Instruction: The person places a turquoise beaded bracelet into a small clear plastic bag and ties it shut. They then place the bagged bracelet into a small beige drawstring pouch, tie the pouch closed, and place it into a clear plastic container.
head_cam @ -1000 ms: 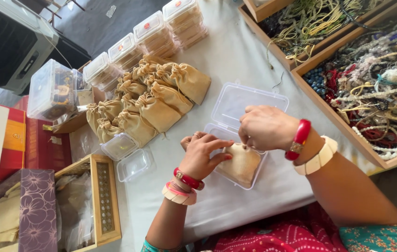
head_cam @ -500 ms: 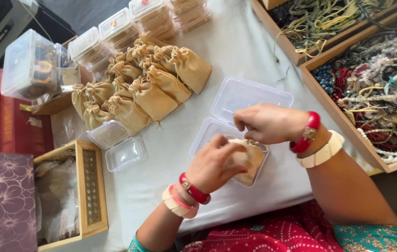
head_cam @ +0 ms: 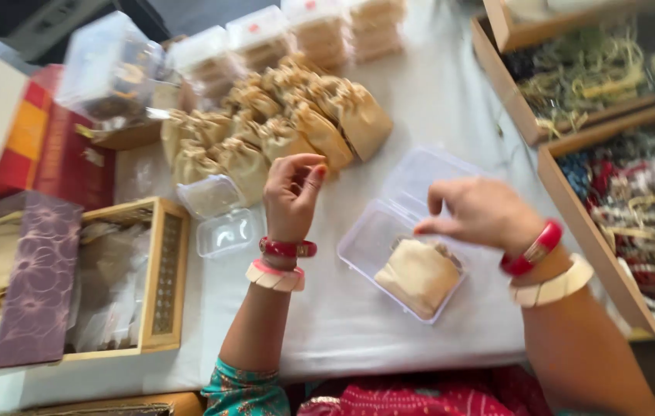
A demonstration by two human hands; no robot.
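On a white table (head_cam: 435, 100), one gold pouch (head_cam: 418, 275) lies in an open clear box (head_cam: 377, 231) under the empty, loosely curled right hand (head_cam: 482, 216), while the left hand (head_cam: 293, 192) lifts empty beside unboxed pouches (head_cam: 281, 131).

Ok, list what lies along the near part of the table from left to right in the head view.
Purple floral cloth → wooden box → small empty clear container → left hand → open clear box with a tan pouch → right hand → wooden tray of beaded strings.
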